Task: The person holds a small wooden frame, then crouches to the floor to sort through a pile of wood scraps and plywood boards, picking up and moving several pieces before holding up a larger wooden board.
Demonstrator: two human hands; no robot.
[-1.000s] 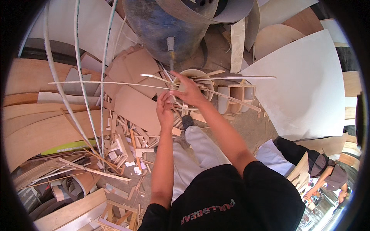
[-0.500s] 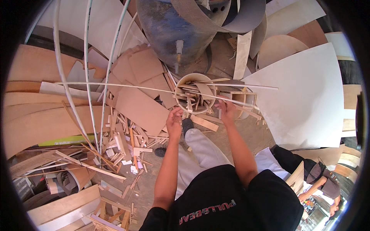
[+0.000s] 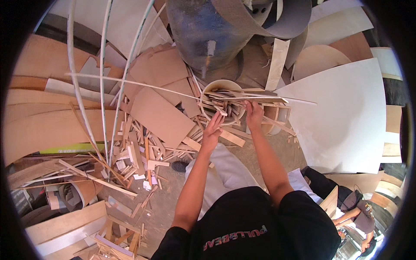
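Note:
A round cream bucket (image 3: 207, 113) packed with wood scraps (image 3: 229, 96) stands on the floor in front of me. My left hand (image 3: 212, 132) is at its near rim, fingertips closed on the pale end of a short wood offcut (image 3: 221, 111) jutting out. At the bucket's right side my right hand (image 3: 255, 117) pinches the near edge of a flat wood strip (image 3: 264, 99), which reaches past the rim to the right. Part of its fingertips is hidden by the strip. A long thin rod (image 3: 147, 84) crosses from the left to the bucket.
Brown sheets (image 3: 162, 115) and a heap of wood offcuts (image 3: 138, 156) lie left. A blue drum (image 3: 195, 34) stands beyond the bucket. Pale bent pipes (image 3: 103, 65) rise at left. A large white panel (image 3: 338, 117) leans right; a person (image 3: 355, 212) works at lower right.
Both hands have moved to the bucket's contents, the left one forward and right. The strips at the right side have shifted upward, and the long rod's left end has risen in the picture.

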